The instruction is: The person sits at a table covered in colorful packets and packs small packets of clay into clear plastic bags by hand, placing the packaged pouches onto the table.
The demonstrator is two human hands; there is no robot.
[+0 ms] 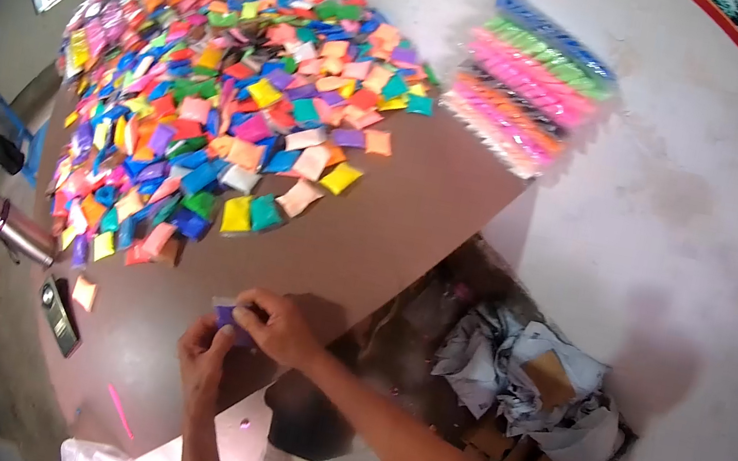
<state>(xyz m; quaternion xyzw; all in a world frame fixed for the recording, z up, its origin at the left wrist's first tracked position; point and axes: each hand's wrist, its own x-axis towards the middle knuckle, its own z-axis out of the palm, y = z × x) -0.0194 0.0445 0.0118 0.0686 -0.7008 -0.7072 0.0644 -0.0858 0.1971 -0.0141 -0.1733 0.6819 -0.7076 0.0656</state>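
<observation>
Both hands hold a small purple packet [226, 315] above the near edge of the brown table [366, 250]. My left hand [204, 352] has its fingers closed on the packet's lower side, thumb on top. From the right, my right hand [281, 329] pinches its upper edge. The fingers cover part of the packet. Farther back on the table lies a big heap of small colourful packets [242, 109]; yellow and teal ones lie nearest to my hands.
A phone [59, 316] and a metal flask [20, 230] are at the table's left edge. A pink strip [121, 412] lies near me. Stacked rows of colourful wrapped packs [528, 86] stand by the wall. Crumpled white sacks [531, 378] and cardboard lie on the floor at right.
</observation>
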